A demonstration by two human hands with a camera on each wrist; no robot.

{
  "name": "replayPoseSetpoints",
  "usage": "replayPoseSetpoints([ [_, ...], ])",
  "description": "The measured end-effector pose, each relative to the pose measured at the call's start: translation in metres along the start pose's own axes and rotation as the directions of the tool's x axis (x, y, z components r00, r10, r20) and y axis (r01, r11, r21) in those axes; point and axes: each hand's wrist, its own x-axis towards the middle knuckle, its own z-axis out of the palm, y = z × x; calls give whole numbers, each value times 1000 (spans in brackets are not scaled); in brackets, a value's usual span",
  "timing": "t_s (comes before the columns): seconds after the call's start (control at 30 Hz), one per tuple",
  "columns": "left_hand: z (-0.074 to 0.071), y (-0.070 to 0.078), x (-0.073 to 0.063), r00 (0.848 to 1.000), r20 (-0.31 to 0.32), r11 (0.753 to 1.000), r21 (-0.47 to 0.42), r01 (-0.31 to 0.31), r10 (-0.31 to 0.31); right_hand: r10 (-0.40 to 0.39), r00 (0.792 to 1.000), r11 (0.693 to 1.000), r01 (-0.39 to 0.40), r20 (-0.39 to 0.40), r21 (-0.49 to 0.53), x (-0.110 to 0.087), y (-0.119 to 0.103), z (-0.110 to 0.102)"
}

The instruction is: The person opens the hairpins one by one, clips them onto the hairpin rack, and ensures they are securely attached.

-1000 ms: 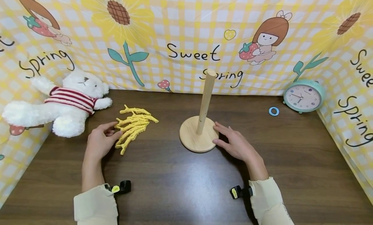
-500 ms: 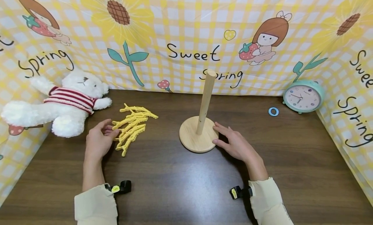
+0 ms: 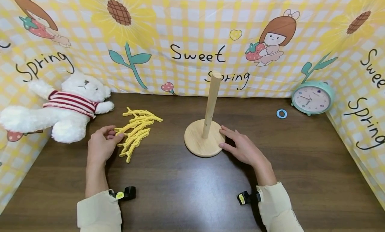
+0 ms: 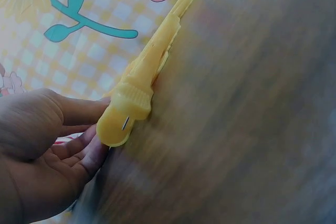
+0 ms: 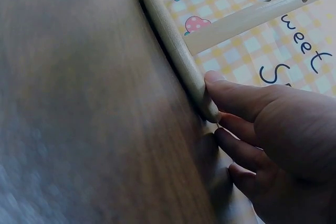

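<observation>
"So, how was the grip from afar?"
"I saw the left hand [image 3: 100, 146] pinch one yellow piece [image 4: 139, 74] by its left end; the right hand [image 3: 245, 150] just touched the stand [image 3: 208, 123] at its rim, fingers uncurled."
"And the piece?"
"Left of the stand. I judged it light, stiff, maybe slippery plastic; that end suited a pinch."

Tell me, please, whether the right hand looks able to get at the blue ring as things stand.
Probably yes: nothing visible stands between the right hand and the blue ring, though that hand would first have to leave the wooden stand it touches.
</observation>
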Motion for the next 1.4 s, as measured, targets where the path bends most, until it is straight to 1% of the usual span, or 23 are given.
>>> replayPoseSetpoints([
  [0.17, -4, 1, -3, 1000, -12, 999, -46, 26, -26, 6, 1000, 1000, -6, 0, -1, 0, 0, 0],
  [0.27, -8, 1, -5, 999, -34, 992, -120, 27, -32, 12, 1000, 1000, -12, 3, 3, -1, 0, 0],
  [0.4, -12, 2, -7, 998, -67, 980, -199, -1, -13, 19, 1000, 1000, -19, 8, -2, -2, 1, 0],
  [0.5, -13, 6, -8, 996, -87, 973, -229, -16, -4, 17, 1000, 1000, -17, 11, -5, -2, 1, 0],
  [0.73, -14, 17, -10, 995, -97, 957, -286, -53, 26, 14, 1000, 1000, -14, 6, -14, -2, 2, 0],
  [0.87, -10, 23, -10, 995, -78, 931, -357, -81, 57, 19, 1000, 1000, -19, 6, -14, -2, 2, 0],
  [0.93, -6, 26, -10, 996, -60, 910, -406, -91, 73, 21, 1000, 1000, -21, 5, -16, -2, 2, 0],
  [1.0, -3, 31, -10, 994, -46, 897, -430, -106, 95, 22, 1000, 1000, -22, 6, -17, -1, 2, 0],
  [1.1, 3, 40, -10, 991, -49, 886, -444, -131, 122, 20, 1000, 1000, -20, 4, -18, -1, 1, 0],
  [1.3, 11, 55, -12, 984, -76, 901, -396, -176, 159, 18, 1000, 1000, -19, -3, -14, 0, 0, 0],
  [1.4, 14, 61, -14, 975, -103, 907, -358, -221, 197, 20, 1000, 1000, -20, -4, -11, 0, 0, 0],
])
